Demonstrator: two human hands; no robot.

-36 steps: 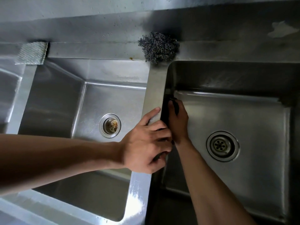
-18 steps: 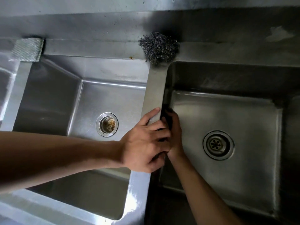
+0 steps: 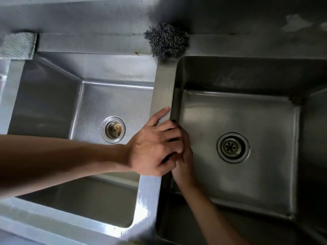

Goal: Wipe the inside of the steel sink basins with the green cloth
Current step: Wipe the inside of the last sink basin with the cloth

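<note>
Left hand (image 3: 152, 149) grips divider (image 3: 164, 85), hiding whether right hand (image 3: 185, 163) holds anything; steel wool (image 3: 167, 40) beyond

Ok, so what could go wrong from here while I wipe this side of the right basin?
Your right hand presses the cloth, mostly hidden, directly under your left hand, whose grip curls over the divider; a stroke could bump the two hands together. The steel wool scourer sits at the divider's far end, at the corner of the right basin; a long stroke along that wall might knock it in.
</note>
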